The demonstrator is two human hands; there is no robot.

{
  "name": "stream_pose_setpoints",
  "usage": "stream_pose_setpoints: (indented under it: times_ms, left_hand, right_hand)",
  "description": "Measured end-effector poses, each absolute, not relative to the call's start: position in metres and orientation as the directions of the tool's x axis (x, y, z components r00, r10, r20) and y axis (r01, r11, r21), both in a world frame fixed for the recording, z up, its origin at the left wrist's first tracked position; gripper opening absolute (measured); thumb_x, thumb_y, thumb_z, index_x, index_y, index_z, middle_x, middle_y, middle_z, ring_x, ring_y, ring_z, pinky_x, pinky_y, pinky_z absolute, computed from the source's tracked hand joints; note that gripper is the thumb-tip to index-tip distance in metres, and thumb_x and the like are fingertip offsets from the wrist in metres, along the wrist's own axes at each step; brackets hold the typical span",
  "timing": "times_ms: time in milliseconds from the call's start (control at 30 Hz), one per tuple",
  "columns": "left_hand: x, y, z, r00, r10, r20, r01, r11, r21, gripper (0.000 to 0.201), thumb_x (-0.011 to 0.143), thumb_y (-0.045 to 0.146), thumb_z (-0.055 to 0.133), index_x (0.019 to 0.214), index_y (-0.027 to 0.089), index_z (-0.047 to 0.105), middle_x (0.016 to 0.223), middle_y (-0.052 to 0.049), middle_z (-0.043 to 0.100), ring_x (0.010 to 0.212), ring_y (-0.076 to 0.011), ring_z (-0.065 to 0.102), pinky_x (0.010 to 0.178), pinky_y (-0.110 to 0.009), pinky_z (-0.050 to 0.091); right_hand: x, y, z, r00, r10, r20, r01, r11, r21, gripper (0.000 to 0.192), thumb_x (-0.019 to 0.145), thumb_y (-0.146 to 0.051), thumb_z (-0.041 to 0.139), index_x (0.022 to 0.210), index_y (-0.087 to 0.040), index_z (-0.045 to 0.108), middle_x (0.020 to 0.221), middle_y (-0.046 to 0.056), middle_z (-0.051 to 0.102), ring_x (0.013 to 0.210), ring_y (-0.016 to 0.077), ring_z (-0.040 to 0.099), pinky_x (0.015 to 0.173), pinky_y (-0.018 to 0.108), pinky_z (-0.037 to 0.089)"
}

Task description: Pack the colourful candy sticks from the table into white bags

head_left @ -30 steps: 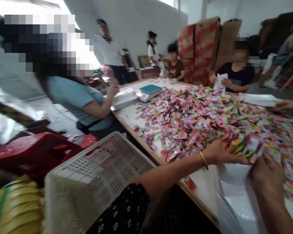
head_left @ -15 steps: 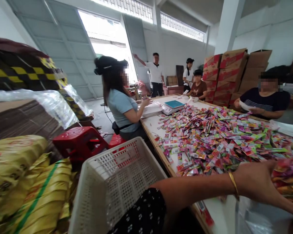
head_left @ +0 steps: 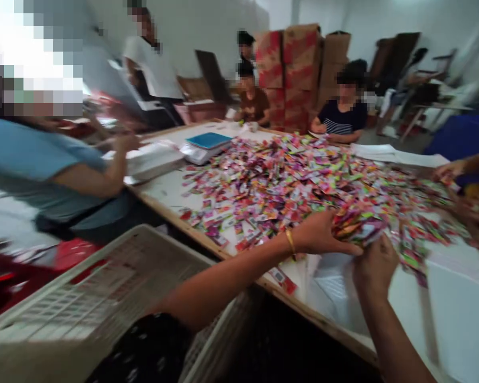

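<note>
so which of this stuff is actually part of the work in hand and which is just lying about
In use:
- left hand on a bunch of sachets
- right hand at the white bag
- sachet pile on the table

Lying about:
- scale
- basket
- boxes

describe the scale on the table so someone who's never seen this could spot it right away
Start at the long table heaped with bright sachets. Go to its far left end, just past the edge of the heap, beside a flat white stack. The scale sits there: a low white box with a flat teal top, the only solid-coloured block next to all the mixed wrappers.
</note>
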State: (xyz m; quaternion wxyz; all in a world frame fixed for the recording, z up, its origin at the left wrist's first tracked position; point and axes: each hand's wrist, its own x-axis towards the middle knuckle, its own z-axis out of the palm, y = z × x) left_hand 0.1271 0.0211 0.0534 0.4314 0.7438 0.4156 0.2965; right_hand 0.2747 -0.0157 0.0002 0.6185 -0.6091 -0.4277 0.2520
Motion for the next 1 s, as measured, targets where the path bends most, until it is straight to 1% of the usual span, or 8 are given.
stream_pose_setpoints:
  times_ms: [67,200,333,500,633,767,900,1000]
  left_hand:
    - [0.131,0.022,0.056,0.441,0.893,0.091,0.361,-0.269,0.893,0.072,0.051,0.053,0.083,0.108,0.014,0.063,0.100,-0.006,0.068,0.096,-0.0255,0.062,0.088,-0.035,0.048]
    - [0.136,0.029,0.050,0.538,0.838,0.088,0.189,-0.222,0.957,0.040,0.068,0.041,0.075,0.094,0.012,0.067,0.088,-0.005,0.070,0.089,-0.0213,0.064,0.084,-0.034,0.050]
    - [0.126,0.034,0.044,0.657,0.735,0.166,0.094,-0.298,0.950,0.041,0.070,0.036,0.074,0.104,0.015,0.067,0.094,-0.004,0.071,0.091,-0.0184,0.064,0.087,-0.031,0.050]
    - [0.124,0.013,0.051,0.607,0.734,0.304,0.316,-0.574,0.755,0.038,0.074,0.044,0.069,0.101,0.018,0.068,0.091,-0.005,0.069,0.090,-0.0202,0.064,0.090,-0.033,0.048]
    - [0.132,-0.002,0.055,0.562,0.707,0.429,0.411,-0.689,0.597,0.052,0.073,0.049,0.068,0.112,0.015,0.062,0.107,-0.011,0.066,0.103,-0.0240,0.060,0.096,-0.037,0.045]
    - [0.134,0.000,0.056,0.664,0.657,0.357,0.347,-0.694,0.630,0.053,0.073,0.044,0.068,0.118,0.018,0.057,0.113,-0.009,0.065,0.103,-0.0216,0.062,0.091,-0.030,0.047]
    - [0.128,0.007,0.058,0.710,0.679,0.188,0.412,-0.617,0.670,0.036,0.076,0.041,0.066,0.103,0.018,0.063,0.097,-0.007,0.069,0.088,-0.0210,0.065,0.082,-0.029,0.049]
    - [0.125,0.012,0.059,0.746,0.656,0.116,0.366,-0.549,0.752,0.037,0.079,0.039,0.063,0.109,0.018,0.062,0.101,-0.006,0.068,0.087,-0.0199,0.065,0.082,-0.030,0.049]
  right_hand:
    - [0.269,-0.017,0.004,0.532,0.812,0.239,0.199,0.155,-0.968,0.029,0.083,-0.041,0.049,0.066,-0.019,0.053,0.060,-0.004,0.045,0.057,0.0108,0.038,0.055,0.023,0.032]
    - [0.270,-0.025,0.011,0.580,0.781,0.231,0.167,0.164,-0.972,0.030,0.082,-0.045,0.050,0.076,-0.017,0.061,0.071,-0.001,0.056,0.068,0.0128,0.049,0.065,0.024,0.039]
    - [0.277,-0.033,0.016,0.598,0.777,0.196,0.144,0.136,-0.980,0.032,0.082,-0.046,0.052,0.079,-0.016,0.064,0.074,0.000,0.060,0.074,0.0144,0.053,0.069,0.026,0.042]
    - [0.277,-0.032,0.017,0.624,0.763,0.167,0.036,0.186,-0.982,0.032,0.082,-0.045,0.055,0.085,-0.017,0.068,0.083,0.002,0.065,0.080,0.0162,0.057,0.075,0.028,0.044]
    - [0.277,-0.029,0.013,0.626,0.760,0.173,0.025,0.202,-0.979,0.028,0.082,-0.044,0.057,0.076,-0.017,0.065,0.069,-0.002,0.059,0.067,0.0129,0.051,0.063,0.024,0.040]
    - [0.279,-0.028,0.009,0.622,0.770,0.139,-0.020,0.193,-0.981,0.030,0.079,-0.046,0.061,0.071,-0.017,0.060,0.062,-0.004,0.053,0.057,0.0103,0.043,0.054,0.022,0.037]
    - [0.280,-0.030,0.009,0.611,0.775,0.162,-0.008,0.211,-0.977,0.031,0.081,-0.047,0.060,0.082,-0.017,0.065,0.076,0.000,0.063,0.069,0.0137,0.053,0.066,0.026,0.044]
    - [0.280,-0.032,0.012,0.608,0.770,0.194,0.078,0.186,-0.980,0.033,0.083,-0.047,0.058,0.086,-0.016,0.068,0.079,0.002,0.064,0.074,0.0152,0.055,0.069,0.026,0.045]
